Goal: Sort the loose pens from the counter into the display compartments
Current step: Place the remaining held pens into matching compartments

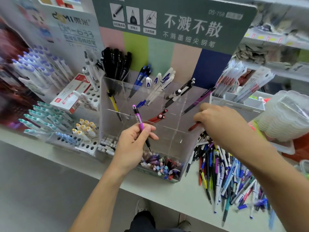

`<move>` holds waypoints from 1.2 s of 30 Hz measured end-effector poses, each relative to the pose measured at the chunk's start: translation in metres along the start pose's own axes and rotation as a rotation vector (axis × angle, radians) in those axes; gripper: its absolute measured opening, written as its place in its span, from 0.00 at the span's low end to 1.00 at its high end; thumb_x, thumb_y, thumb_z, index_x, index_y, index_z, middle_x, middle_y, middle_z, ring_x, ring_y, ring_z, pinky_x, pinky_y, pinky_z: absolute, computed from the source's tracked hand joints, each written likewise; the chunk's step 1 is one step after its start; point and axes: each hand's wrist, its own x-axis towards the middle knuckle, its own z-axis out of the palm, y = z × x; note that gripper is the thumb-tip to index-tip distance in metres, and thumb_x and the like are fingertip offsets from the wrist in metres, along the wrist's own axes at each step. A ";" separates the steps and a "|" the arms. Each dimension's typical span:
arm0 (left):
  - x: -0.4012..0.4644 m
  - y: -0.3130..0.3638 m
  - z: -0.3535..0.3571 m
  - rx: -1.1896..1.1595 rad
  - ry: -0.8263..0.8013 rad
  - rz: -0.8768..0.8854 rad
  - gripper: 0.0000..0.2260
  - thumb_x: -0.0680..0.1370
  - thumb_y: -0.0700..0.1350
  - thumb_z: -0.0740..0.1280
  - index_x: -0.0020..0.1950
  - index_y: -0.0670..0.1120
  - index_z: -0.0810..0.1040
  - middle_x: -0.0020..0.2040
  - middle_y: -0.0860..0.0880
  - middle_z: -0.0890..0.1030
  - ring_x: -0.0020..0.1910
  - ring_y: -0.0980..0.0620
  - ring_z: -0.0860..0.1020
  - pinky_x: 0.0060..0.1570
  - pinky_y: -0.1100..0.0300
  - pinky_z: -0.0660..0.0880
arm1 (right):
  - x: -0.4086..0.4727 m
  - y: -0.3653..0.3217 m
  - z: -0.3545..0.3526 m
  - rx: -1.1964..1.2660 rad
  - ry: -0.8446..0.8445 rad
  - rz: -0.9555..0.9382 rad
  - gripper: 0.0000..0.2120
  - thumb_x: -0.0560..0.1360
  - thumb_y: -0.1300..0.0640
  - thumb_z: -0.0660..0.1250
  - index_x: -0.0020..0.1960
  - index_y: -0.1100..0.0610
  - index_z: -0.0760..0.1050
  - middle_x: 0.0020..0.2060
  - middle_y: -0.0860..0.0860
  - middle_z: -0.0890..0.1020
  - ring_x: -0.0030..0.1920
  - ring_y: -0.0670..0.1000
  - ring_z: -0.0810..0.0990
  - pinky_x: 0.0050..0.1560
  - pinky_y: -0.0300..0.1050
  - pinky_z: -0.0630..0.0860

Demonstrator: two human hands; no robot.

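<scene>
We see the left hand (133, 143) near the centre of the frame pinching a purple pen (140, 122) between thumb and fingers. The pen's long axis runs nearly upright, leaning slightly left, with its purple cap end toward the top and its black tip pointing down toward the lower middle. It hovers in front of the clear display box (150, 124), over the front compartments. The right hand (215, 119), right of centre, curls its fingers around a red pen (194, 126) whose free end slants down-left at the box's right edge. Behind the dividers stand black pens (117, 62), blue pens (143, 72), white pens (163, 82) and two red pens (158, 117). A heap of loose pens (222, 173) lies at lower right on the pale counter (150, 190). A green sign (175, 22) fills the top, and shop shelves (275, 39) blur at upper right.
</scene>
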 end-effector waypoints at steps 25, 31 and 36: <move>0.003 0.043 0.053 0.527 0.028 0.532 0.15 0.81 0.44 0.69 0.67 0.54 0.80 0.46 0.61 0.79 0.47 0.52 0.75 0.46 0.57 0.73 | -0.029 -0.021 -0.003 1.362 0.437 0.202 0.03 0.78 0.58 0.71 0.52 0.55 0.82 0.32 0.49 0.82 0.30 0.48 0.79 0.30 0.43 0.77; 0.003 0.058 0.081 0.398 0.131 0.355 0.08 0.77 0.49 0.73 0.56 0.55 0.81 0.45 0.60 0.80 0.41 0.60 0.76 0.42 0.69 0.72 | -0.018 0.047 -0.013 1.246 0.867 0.443 0.04 0.81 0.59 0.67 0.49 0.56 0.80 0.33 0.46 0.81 0.32 0.50 0.79 0.33 0.46 0.77; -0.004 0.046 0.089 0.339 0.001 0.248 0.06 0.78 0.45 0.73 0.42 0.53 0.82 0.34 0.56 0.82 0.35 0.59 0.78 0.36 0.68 0.74 | 0.018 0.047 -0.003 0.939 0.525 0.436 0.10 0.78 0.58 0.72 0.59 0.56 0.80 0.41 0.44 0.79 0.42 0.45 0.78 0.53 0.48 0.79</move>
